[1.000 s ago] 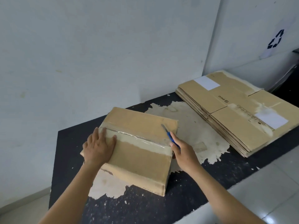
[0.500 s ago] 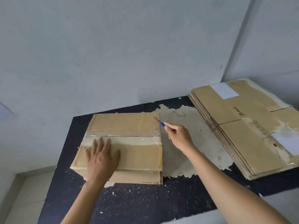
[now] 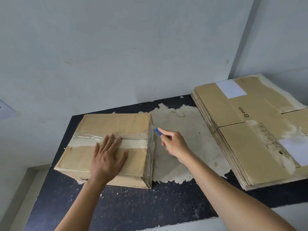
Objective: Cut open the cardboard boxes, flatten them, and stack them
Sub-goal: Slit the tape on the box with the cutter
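My left hand (image 3: pixel 108 157) lies flat on top of the box (image 3: pixel 115 124), fingers straight and a little spread, pressing it down onto the table (image 3: pixel 133 205). The fingertips rest across the strip of tape (image 3: pixel 80 142) that runs along the top seam. My right hand (image 3: pixel 175 144) pinches a small blue cutter (image 3: pixel 157 132) between thumb and fingers, with its tip at the box's right side face, just under the top edge where the tape wraps over.

The box is sealed and standing near the table's left end. The stack of flattened boxes (image 3: pixel 250 147) lies well apart to the right. I judge this to be the cutting step, begun at the tape's end. Next the blade has to run along the seam, so my left fingers must clear that line first. A shallow cut should do for tape.
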